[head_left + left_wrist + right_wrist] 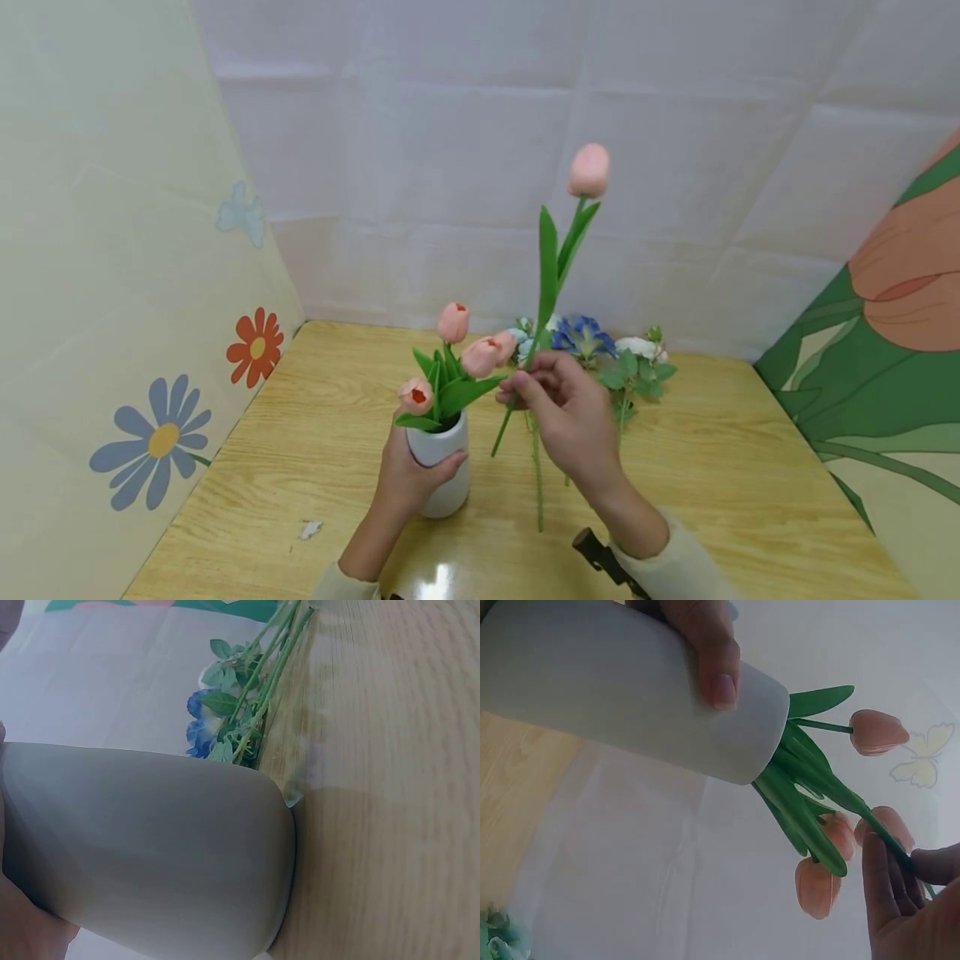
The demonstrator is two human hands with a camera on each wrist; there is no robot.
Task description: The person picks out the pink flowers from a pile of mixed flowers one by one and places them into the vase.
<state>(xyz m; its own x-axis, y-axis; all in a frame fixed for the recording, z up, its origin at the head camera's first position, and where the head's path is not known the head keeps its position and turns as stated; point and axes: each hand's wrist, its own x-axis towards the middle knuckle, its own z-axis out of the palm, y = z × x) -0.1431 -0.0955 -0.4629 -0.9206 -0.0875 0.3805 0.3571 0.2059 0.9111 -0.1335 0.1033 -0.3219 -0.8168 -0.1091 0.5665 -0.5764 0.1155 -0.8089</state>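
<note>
My left hand point(405, 479) grips the white vase point(452, 492) round its side, with the thumb across the front. Out of its mouth rise several pink tulips point(453, 322) with green leaves. Right of the vase, my right hand point(581, 425) pinches a single pink tulip point(589, 171) by the lower stem between thumb and fingers. That tulip stands tilted, its bloom high and its stem end pointing down-left, above the table. The left wrist view has the vase point(150, 847) base on the table. In the right wrist view, the left thumb point(721, 682) presses the vase wall.
Behind my right hand lie a blue flower point(583, 336), a white flower point(637, 347) and pale blue blooms, their long stems toward me on the wooden table point(720, 483). A small white scrap point(311, 529) lies at left. Cloth walls point(465, 150) enclose the back and sides.
</note>
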